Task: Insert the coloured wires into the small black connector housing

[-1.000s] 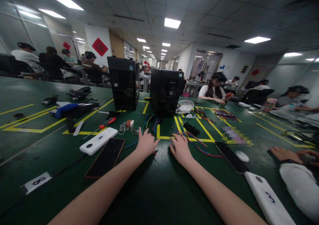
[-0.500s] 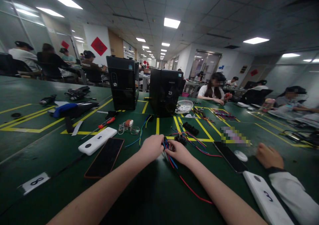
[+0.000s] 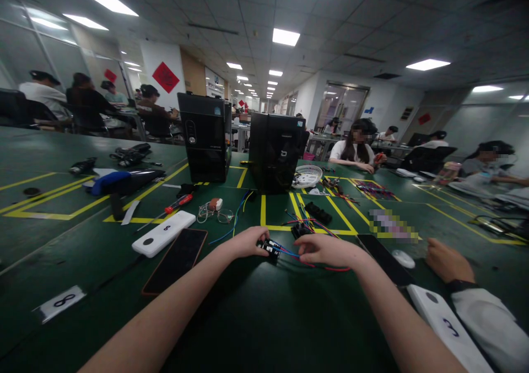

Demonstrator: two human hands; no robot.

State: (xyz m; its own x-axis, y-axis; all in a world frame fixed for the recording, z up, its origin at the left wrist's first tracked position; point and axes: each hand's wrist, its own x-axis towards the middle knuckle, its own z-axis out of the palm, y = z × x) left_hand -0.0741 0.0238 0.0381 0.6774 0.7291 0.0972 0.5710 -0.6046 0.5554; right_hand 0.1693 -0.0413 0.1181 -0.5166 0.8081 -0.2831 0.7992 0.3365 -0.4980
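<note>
Just over the green table, my left hand (image 3: 248,243) is closed on one end of a small black connector block (image 3: 271,248) with white marks. Red and blue wires (image 3: 288,252) run from the block's right side toward my right hand (image 3: 326,249), whose thumb and fingers are pinched around them. A red wire end (image 3: 338,269) shows below that hand. Behind my hands lie another black connector piece (image 3: 301,230) with coloured wires and a dark ribbed block (image 3: 318,213). Exactly where the wires enter the held block is too small to make out.
Two black computer towers (image 3: 205,141) stand ahead. Left are a phone (image 3: 176,260), a white power bank (image 3: 164,233), glasses (image 3: 215,213) and a red screwdriver (image 3: 178,203). A white basket (image 3: 308,177) sits behind. Another person's hand (image 3: 448,260) rests at right.
My hands have moved apart: the right hand slid rightward along the wires, the left shifted slightly left. The connector block, hidden between my fingers before, now shows, with the wires stretched sideways.
</note>
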